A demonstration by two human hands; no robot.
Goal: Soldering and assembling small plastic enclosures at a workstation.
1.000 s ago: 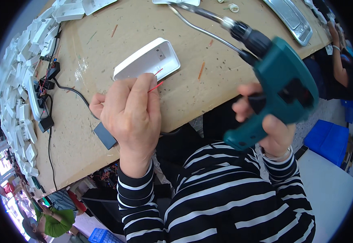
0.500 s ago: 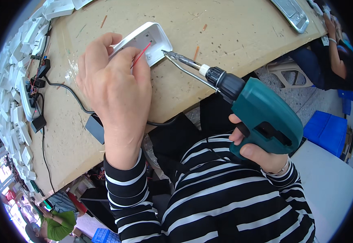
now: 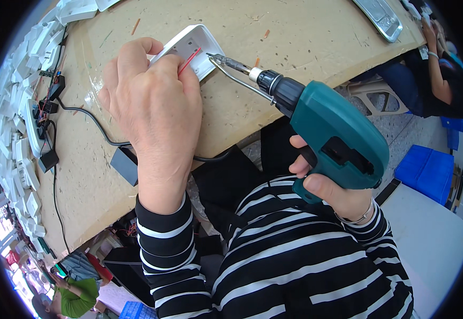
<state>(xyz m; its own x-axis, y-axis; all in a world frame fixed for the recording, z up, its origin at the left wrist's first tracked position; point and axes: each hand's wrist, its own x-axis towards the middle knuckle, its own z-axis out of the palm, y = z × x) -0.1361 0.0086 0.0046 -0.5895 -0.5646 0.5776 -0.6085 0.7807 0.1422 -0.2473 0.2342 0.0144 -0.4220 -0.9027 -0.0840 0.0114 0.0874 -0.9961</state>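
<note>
My left hand (image 3: 157, 101) is closed on a white plastic housing (image 3: 210, 40) tilted up off the table, its hollow side facing me. A thin red wire (image 3: 190, 60) sticks out from between the thumb and fingers into the hollow; its other end is hidden by the hand. In my right hand (image 3: 337, 194) is a green pistol-grip soldering gun (image 3: 343, 133), fingers wrapped round its handle. The gun's dark tip (image 3: 213, 56) and the thin metal tube below it reach to the open right side of the housing, close to the wire's end. Whether the tip touches anything I cannot tell.
White housings (image 3: 19, 143) are heaped along the left edge, beside a power strip (image 3: 35, 125) with black plugs and cords. A black cable (image 3: 101, 127) crosses the table under my left wrist. A metal tray (image 3: 380, 21) lies at the far right. Other people sit right and lower left.
The soldering gun has moved left and slightly up, its tip now further inside the housing. My left hand and the housing have shifted slightly upward.
</note>
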